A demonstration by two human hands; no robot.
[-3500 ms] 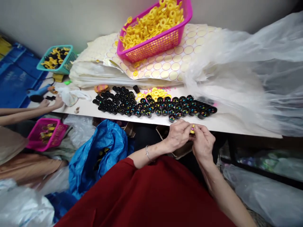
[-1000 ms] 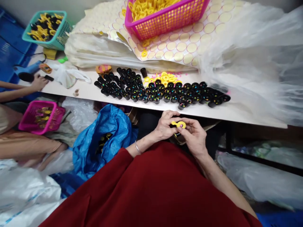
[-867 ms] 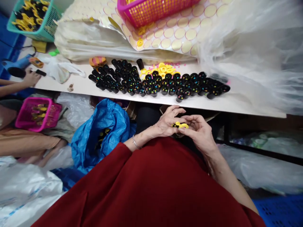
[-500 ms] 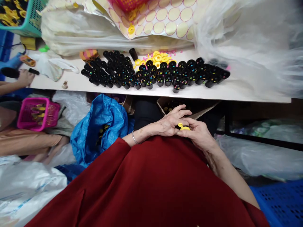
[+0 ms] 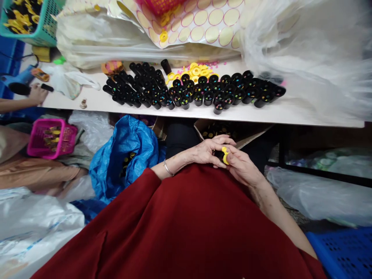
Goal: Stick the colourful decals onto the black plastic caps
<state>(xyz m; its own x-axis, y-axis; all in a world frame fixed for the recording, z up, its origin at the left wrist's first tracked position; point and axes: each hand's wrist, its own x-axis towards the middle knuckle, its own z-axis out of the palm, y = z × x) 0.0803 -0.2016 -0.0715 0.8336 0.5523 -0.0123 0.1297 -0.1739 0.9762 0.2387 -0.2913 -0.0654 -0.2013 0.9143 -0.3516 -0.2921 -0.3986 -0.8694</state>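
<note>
Over my lap, my left hand [image 5: 205, 151] is closed around a small black tube [image 5: 218, 154], most of it hidden by the fingers. A yellow ring-shaped cap [image 5: 226, 157] sits against the tube's right end. The thumb and fingers of my right hand [image 5: 245, 167] pinch this cap. How firmly cap and tube are joined I cannot tell. Beyond my hands, several black tubes [image 5: 208, 97] stand on the white table [image 5: 186, 116], with small coloured bits inside their open tops. Loose yellow caps [image 5: 196, 70] lie in a heap behind them.
A blue sack [image 5: 101, 166] and a cardboard box [image 5: 200, 130] holding dark and yellow pieces are below the table edge. Plastic bags [image 5: 299, 46] cover the table's back right. At left, another person's hand [image 5: 37, 95] rests by a pink basket [image 5: 31, 139] and a teal basket [image 5: 50, 33].
The yellow cap has turned from lying flat to upright and now meets the tube's end. My left fingers have curled in, and the black tube shows more. The view has shifted slightly.
</note>
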